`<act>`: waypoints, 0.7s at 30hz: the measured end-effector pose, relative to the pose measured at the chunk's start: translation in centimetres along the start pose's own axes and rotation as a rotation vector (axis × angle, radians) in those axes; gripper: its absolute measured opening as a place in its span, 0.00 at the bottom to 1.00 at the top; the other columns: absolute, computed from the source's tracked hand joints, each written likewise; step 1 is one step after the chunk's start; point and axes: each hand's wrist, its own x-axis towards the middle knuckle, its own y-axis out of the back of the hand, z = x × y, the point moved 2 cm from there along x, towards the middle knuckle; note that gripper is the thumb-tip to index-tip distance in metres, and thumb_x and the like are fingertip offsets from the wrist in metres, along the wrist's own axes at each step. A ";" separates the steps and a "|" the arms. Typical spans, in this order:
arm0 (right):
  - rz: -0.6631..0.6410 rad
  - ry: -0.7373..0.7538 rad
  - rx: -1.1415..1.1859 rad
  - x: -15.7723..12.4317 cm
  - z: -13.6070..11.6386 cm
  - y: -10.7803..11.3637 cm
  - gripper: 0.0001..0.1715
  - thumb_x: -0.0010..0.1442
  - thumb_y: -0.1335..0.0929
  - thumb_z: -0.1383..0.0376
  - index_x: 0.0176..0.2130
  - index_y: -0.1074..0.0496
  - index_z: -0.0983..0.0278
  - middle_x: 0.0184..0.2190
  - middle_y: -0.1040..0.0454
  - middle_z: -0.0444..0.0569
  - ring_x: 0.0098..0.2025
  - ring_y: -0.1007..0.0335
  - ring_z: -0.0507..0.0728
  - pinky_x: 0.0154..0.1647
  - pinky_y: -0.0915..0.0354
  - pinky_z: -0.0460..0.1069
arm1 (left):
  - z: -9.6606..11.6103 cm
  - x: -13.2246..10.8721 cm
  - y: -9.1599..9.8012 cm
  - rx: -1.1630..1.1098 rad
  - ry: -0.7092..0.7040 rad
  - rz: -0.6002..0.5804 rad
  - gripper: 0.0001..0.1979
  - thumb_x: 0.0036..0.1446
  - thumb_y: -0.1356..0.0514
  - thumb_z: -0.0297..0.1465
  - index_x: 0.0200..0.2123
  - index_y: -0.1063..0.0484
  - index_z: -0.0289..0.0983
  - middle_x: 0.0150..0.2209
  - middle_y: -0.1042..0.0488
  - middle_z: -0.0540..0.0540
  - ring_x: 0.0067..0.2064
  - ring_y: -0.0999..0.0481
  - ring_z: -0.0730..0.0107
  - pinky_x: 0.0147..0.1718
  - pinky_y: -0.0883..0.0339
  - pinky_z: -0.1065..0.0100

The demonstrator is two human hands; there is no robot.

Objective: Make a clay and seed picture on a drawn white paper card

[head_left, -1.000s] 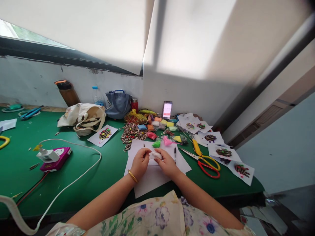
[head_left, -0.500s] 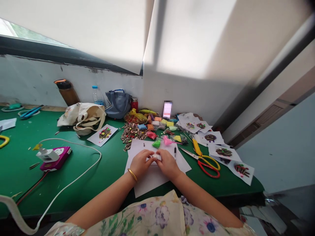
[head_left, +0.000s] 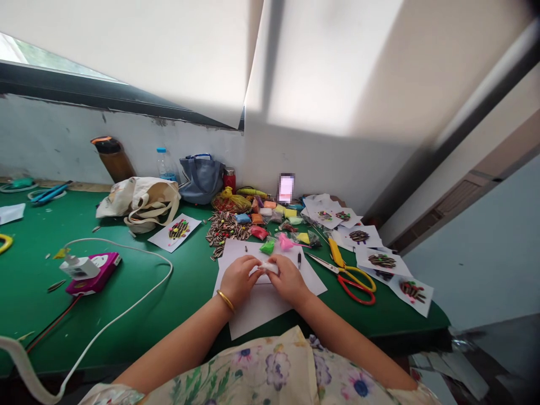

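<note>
One green tabletop [head_left: 169, 304] stood beneath a blind-covered window [head_left: 126, 56]. Over white paper [head_left: 257, 312], the left hand [head_left: 238, 280] and right hand [head_left: 289, 279] were together, clamped on a white modelling clay lump [head_left: 268, 268] just above the sheet; it looked soft and light, likely to dent, best taken gently from both sides.

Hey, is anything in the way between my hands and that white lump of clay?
Nothing visible is in the way: your left hand and right hand both touch the white lump of clay directly, from either side. The black pen lies off to the right of the lump, not between them.
</note>
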 end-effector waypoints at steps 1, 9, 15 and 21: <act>0.004 0.017 -0.014 0.0 0.0 0.0 0.10 0.58 0.33 0.66 0.43 0.32 0.62 0.40 0.27 0.50 0.43 0.32 0.59 0.45 0.37 0.53 | 0.1 0.0 0.0 0.034 -0.021 -0.012 0.08 0.60 0.41 0.35 0.39 0.27 0.38 0.41 0.25 0.43 0.44 0.27 0.62 0.44 0.34 0.61; -0.069 0.104 -0.086 -0.2 -0.1 0.2 0.11 0.59 0.35 0.69 0.44 0.32 0.62 0.41 0.27 0.51 0.44 0.33 0.60 0.47 0.36 0.54 | 0.9 0.2 0.0 0.237 -0.104 -0.091 0.08 0.61 0.42 0.36 0.34 0.28 0.39 0.37 0.28 0.44 0.40 0.30 0.62 0.41 0.36 0.61; -0.040 0.078 -0.086 -0.2 -0.2 0.5 0.11 0.59 0.35 0.69 0.44 0.33 0.62 0.40 0.27 0.51 0.44 0.32 0.59 0.47 0.37 0.53 | 1.2 0.0 0.2 0.202 -0.105 -0.006 0.09 0.63 0.45 0.35 0.35 0.29 0.38 0.36 0.28 0.44 0.40 0.30 0.62 0.42 0.36 0.60; -0.086 -0.010 -0.069 -0.4 -0.4 0.4 0.09 0.59 0.35 0.67 0.42 0.33 0.62 0.38 0.27 0.49 0.41 0.31 0.58 0.42 0.37 0.51 | 0.9 -0.2 0.2 0.131 -0.162 0.051 0.09 0.61 0.43 0.36 0.41 0.27 0.39 0.38 0.24 0.43 0.40 0.28 0.62 0.42 0.35 0.60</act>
